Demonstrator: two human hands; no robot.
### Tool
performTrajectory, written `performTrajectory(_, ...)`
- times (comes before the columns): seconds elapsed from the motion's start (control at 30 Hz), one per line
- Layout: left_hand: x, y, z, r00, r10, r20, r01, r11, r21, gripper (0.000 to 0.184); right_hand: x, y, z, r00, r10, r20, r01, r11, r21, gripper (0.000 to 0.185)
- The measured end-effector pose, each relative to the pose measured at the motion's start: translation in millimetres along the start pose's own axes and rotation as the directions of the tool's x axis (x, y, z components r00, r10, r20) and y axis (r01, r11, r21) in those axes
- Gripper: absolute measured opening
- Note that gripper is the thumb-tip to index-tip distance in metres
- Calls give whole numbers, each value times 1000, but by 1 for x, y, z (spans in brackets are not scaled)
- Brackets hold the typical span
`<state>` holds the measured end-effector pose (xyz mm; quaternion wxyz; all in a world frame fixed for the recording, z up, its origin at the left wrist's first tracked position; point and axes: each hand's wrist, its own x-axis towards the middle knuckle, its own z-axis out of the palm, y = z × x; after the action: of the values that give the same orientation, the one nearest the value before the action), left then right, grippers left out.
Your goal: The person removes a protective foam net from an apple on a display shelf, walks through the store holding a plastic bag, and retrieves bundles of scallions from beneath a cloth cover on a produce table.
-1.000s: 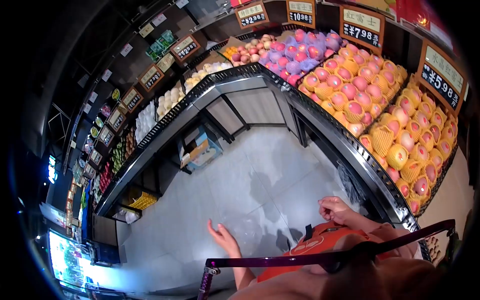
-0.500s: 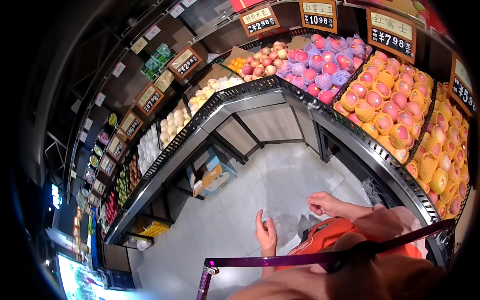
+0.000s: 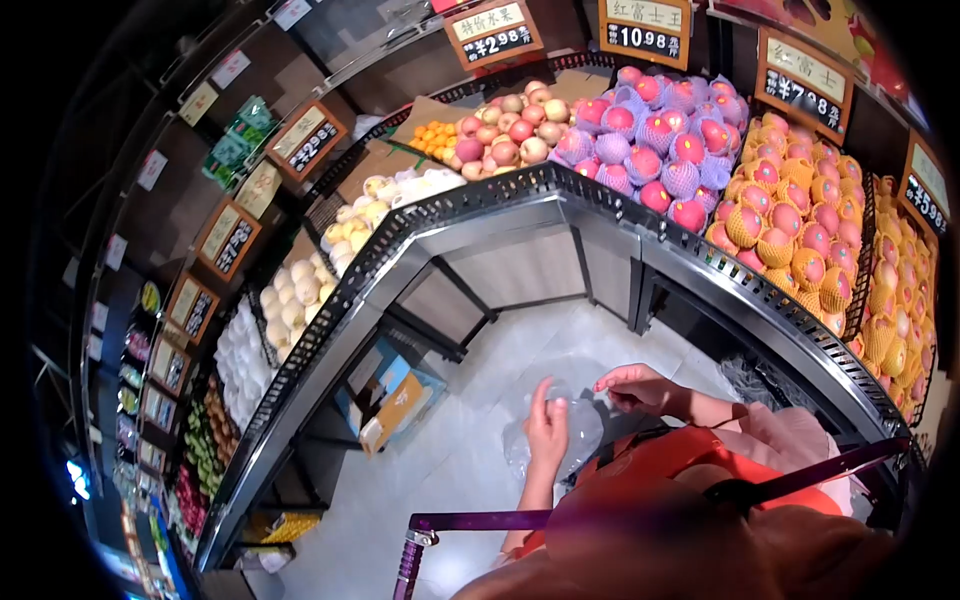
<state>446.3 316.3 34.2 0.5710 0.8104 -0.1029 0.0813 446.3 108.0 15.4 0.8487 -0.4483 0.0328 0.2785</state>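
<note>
A clear plastic bag (image 3: 582, 440) hangs over the floor between my hands and spreads behind the left one. My left hand (image 3: 546, 430) is upright, index finger and thumb pointing up, and appears to hold the bag; its other fingers are partly hidden. To the right, my right hand (image 3: 638, 388) reaches leftward with loosely bent, parted fingers. Its fingertips are close to the bag's upper edge; whether they touch the film I cannot tell. Both hands are in front of the red garment (image 3: 690, 462) on my body, well short of the fruit stand.
The fruit stand's metal edge (image 3: 480, 222) curves around me. On it are apples in purple nets (image 3: 655, 150), apples in yellow nets (image 3: 790, 220), loose apples (image 3: 515, 130) and pale round fruit (image 3: 295, 300). An open carton (image 3: 392, 405) stands under the left side.
My hands have come closer together and risen slightly in view. The bag now shows more fully spread between them. The view has shifted, bringing the stand nearer.
</note>
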Motion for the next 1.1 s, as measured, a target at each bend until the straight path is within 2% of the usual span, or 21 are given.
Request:
performTrajectory(0.1,51,-15,26,940,279,198,-250,955,-157,40,22,-22,-4,972,-165,-166,173,984,33,18)
performTrajectory(0.13,64,-13,31,908,255,332,-197,960,-198,41,30,-30,-13,937,-282,-204,297,954,43,15)
performTrajectory(0.17,77,-4,37,856,228,463,-135,965,-226,42,32,-52,-13,916,-283,-283,310,949,55,14)
performTrajectory(0.2,92,3,58,799,349,489,-155,906,-394,43,38,-72,-25,866,-349,-357,378,926,12,15)
performTrajectory(0.27,108,28,88,548,488,680,119,759,-640,46,48,-114,-37,814,-437,-384,449,891,-62,16)
performTrajectory(0.33,115,61,116,244,579,778,419,661,-623,50,59,-161,-49,795,-484,-366,499,865,-57,16)
performTrajectory(0.4,115,87,145,-66,673,737,580,626,-521,57,70,-191,-61,837,-465,-289,459,884,-95,17)
performTrajectory(0.43,119,104,148,-139,713,688,643,593,-485,57,78,-197,-61,856,-427,-291,416,904,-100,16)
performTrajectory(0.5,131,120,160,-201,758,621,720,545,-431,59,95,-191,-66,894,-367,-257,368,929,-46,13)
performTrajectory(0.53,146,131,161,-242,750,616,692,578,-432,62,100,-180,-59,904,-316,-289,330,944,-1,13)
performTrajectory(0.57,160,143,162,-282,741,610,662,610,-435,65,102,-176,-49,938,-287,-193,300,953,44,14)
performTrajectory(0.6,170,142,171,-283,737,614,564,646,-514,66,111,-161,-47,929,-230,-290,275,953,125,14)
performTrajectory(0.67,189,129,194,-286,729,621,343,683,-644,68,120,-139,-57,949,-187,-255,254,931,262,16)
performTrajectory(0.7,202,130,201,-153,862,484,-22,487,-873,60,121,-146,-56,943,-163,-290,231,948,219,16)
performTrajectory(0.73,211,127,209,-101,871,481,-113,470,-875,58,121,-150,-58,934,-136,-331,203,963,178,16)
performTrajectory(0.77,223,122,210,-55,877,477,-201,458,-866,55,129,-138,-76,945,-176,-275,263,910,321,17)
performTrajectory(0.8,240,123,209,-16,884,467,-289,443,-849,53,130,-141,-84,929,-225,-293,305,914,267,17)
performTrajectory(0.87,281,120,206,25,807,590,-309,568,-763,51,126,-154,-99,886,-317,-337,383,911,150,17)
performTrajectory(0.97,350,91,198,212,711,670,-532,659,-531,46,120,-171,-115,801,-450,-395,472,881,-46,18)
performTrajectory(1.0,373,81,197,298,647,702,-582,706,-404,44,119,-174,-115,822,-358,-443,476,859,189,20)
performTrajectory(1.1,451,29,208,536,587,607,-636,754,-168,41,123,-190,-121,795,-348,-497,461,879,123,21)
